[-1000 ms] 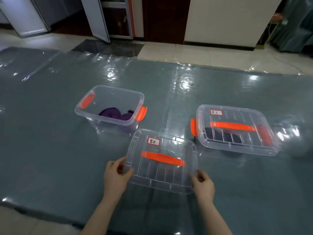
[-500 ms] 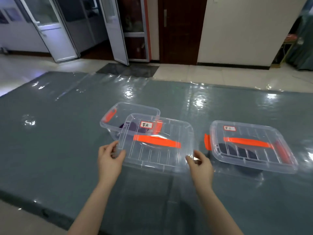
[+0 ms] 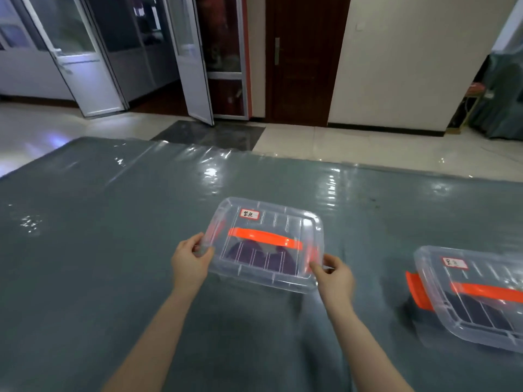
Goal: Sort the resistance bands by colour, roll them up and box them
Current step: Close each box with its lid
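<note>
The left hand point(image 3: 191, 260) grips the left edge of a clear lid point(image 3: 264, 244), thumb on top and fingers curled under the rim. The right hand point(image 3: 335, 274) pinches the lid's near right corner between thumb and fingertips; this hand is somewhat blurred. Between the two hands the lid sits over a clear box point(image 3: 226, 278), covering it, though whether it is fully seated cannot be told. An orange handle point(image 3: 264, 238) runs across the top of the lid, and an orange latch point(image 3: 311, 254) shows through the plastic just beside the right hand. Through the lid, purple bands point(image 3: 259, 256) lie inside the box. At the lid's far left corner, beyond the left hand, a white label point(image 3: 249, 214) with a red border carries two handwritten characters, 紫色.

To the right of the right hand, well apart, stands a second box point(image 3: 481, 323) with its lid on, an orange latch on its left end and an orange handle on top; dark bands point(image 3: 475, 311) show inside. Its label point(image 3: 455, 263) bears handwriting too blurred to read. Both boxes rest on a grey surface point(image 3: 99, 250) under glossy clear film.
</note>
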The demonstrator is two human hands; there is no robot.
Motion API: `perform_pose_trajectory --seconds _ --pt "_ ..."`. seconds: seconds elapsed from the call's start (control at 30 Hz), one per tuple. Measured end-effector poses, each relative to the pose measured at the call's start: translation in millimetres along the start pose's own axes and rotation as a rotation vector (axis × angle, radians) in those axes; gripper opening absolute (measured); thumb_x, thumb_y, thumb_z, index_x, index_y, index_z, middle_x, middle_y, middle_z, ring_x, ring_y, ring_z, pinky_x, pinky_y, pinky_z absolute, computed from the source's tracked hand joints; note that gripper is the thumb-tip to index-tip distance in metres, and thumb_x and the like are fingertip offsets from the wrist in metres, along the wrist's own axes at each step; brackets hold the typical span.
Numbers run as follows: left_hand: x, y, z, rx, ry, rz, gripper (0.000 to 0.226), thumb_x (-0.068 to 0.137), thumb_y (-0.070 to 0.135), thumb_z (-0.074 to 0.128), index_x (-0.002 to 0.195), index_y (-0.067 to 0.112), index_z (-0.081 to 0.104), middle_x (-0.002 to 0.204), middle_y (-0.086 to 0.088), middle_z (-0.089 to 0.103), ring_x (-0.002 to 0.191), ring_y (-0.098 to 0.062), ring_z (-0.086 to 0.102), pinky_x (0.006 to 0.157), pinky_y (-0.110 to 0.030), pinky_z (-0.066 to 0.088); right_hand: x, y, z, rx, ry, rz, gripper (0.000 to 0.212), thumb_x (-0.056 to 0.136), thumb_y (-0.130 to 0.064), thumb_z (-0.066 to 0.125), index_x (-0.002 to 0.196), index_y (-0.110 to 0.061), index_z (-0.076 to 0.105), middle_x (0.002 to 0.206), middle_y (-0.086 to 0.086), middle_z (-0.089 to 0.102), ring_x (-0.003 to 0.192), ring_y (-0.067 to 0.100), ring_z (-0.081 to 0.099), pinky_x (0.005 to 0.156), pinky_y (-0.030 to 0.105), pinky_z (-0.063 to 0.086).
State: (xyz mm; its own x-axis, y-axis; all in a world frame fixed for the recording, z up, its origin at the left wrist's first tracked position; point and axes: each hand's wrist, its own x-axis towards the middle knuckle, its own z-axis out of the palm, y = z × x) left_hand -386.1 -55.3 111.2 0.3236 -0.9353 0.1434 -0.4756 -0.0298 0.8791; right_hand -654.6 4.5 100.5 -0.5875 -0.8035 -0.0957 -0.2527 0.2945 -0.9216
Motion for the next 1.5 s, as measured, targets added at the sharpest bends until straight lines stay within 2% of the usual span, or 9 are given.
perform_pose_trajectory --seconds 0.23,0.53,0.7,0.77,0.9,1.0,1.2,1.37,1.5 --pt "59.6 -25.4 8.6 0.028 -0.17 0.024 0.028 0.08 0.01 0.074 0.108 0.008 0.068 0.101 -0.005 0.061 0.085 -0.016 0.057 0.078 -0.024 0.04 5.9 -10.1 44.3 -0.084 0.11 0.083 0.018 0.081 -0.014 0.071 0.098 -0.009 0.072 0.076 0.008 0.067 0.075 0.028 0.064 0.064 0.029 0.042" --pt "66.8 -43.2 13.9 -0.003 -0.231 -0.006 0.021 0.078 0.008 0.072 0.092 0.018 0.059 0.097 -0.002 0.058 0.081 -0.011 0.057 0.066 -0.01 0.038 0.1 -8.1 52.8 -0.116 0.183 0.121 0.02 0.082 -0.015 0.069 0.101 -0.008 0.071 0.085 0.011 0.07 0.08 0.028 0.065 0.076 0.036 0.049" --pt "83.4 -42.4 23.4 -0.001 -0.256 -0.124 0.021 0.077 0.018 0.075 0.087 0.016 0.057 0.104 -0.008 0.058 0.089 -0.019 0.056 0.077 -0.029 0.042 11.5 -6.0 49.4 -0.103 0.141 0.182 0.032 0.079 -0.024 0.074 0.108 -0.014 0.065 0.103 0.006 0.066 0.091 0.022 0.062 0.089 0.04 0.051" --pt "93.3 -41.8 28.0 -0.02 -0.273 -0.217 0.029 0.078 0.03 0.076 0.094 0.015 0.057 0.112 -0.007 0.058 0.097 -0.019 0.054 0.082 -0.03 0.041 16.9 -3.8 47.7 -0.12 0.144 0.196 0.038 0.075 -0.033 0.078 0.107 -0.021 0.062 0.114 0.008 0.06 0.096 0.023 0.06 0.093 0.044 0.05" --pt "103.9 -39.5 32.4 -0.143 -0.36 -0.445 0.064 0.079 0.036 0.077 0.129 0.01 0.048 0.121 -0.003 0.053 0.106 -0.023 0.055 0.087 -0.032 0.043 25.2 -3.9 45.5 0.028 0.076 0.315 0.068 0.073 -0.037 0.081 0.13 -0.022 0.046 0.119 0.004 0.056 0.105 0.023 0.058 0.098 0.045 0.048" --pt "98.9 -36.6 31.3 -0.074 -0.29 -0.309 0.063 0.076 0.029 0.08 0.129 0.007 0.055 0.12 -0.005 0.063 0.103 -0.022 0.061 0.095 -0.036 0.047 29.1 -4.5 45.4 0.036 0.139 0.282 0.074 0.071 -0.03 0.084 0.134 -0.017 0.047 0.106 0.004 0.064 0.094 0.024 0.065 0.093 0.043 0.052" --pt "84.3 -22.3 29.8 0.063 -0.197 -0.082 0.032 0.082 0.023 0.074 0.113 0.014 0.07 0.091 0.003 0.065 0.086 -0.017 0.062 0.079 -0.025 0.041 27.7 -6.8 48.8 -0.082 0.188 0.152 0.036 0.077 -0.022 0.078 0.111 -0.017 0.07 0.095 0.002 0.069 0.082 0.019 0.064 0.077 0.028 0.046" --pt "78.8 -24.5 32.1 0.159 -0.134 0.081 0.021 0.087 0.023 0.068 0.104 0.013 0.073 0.085 -0.004 0.064 0.077 -0.02 0.06 0.073 -0.026 0.039 30.0 -12.1 54.7 -0.194 0.243 0.034 0.027 0.081 -0.013 0.072 0.108 -0.011 0.071 0.096 0.004 0.057 0.082 0.018 0.057 0.082 0.027 0.042" --pt "75.8 -25.5 34.4 0.147 -0.115 0.078 0.018 0.087 0.021 0.068 0.101 0.011 0.073 0.085 -0.004 0.063 0.077 -0.021 0.06 0.073 -0.027 0.041 32.1 -13.7 53.0 -0.224 0.22 0.027 0.026 0.082 -0.013 0.07 0.107 -0.014 0.072 0.097 0.003 0.057 0.084 0.021 0.062 0.081 0.028 0.043"
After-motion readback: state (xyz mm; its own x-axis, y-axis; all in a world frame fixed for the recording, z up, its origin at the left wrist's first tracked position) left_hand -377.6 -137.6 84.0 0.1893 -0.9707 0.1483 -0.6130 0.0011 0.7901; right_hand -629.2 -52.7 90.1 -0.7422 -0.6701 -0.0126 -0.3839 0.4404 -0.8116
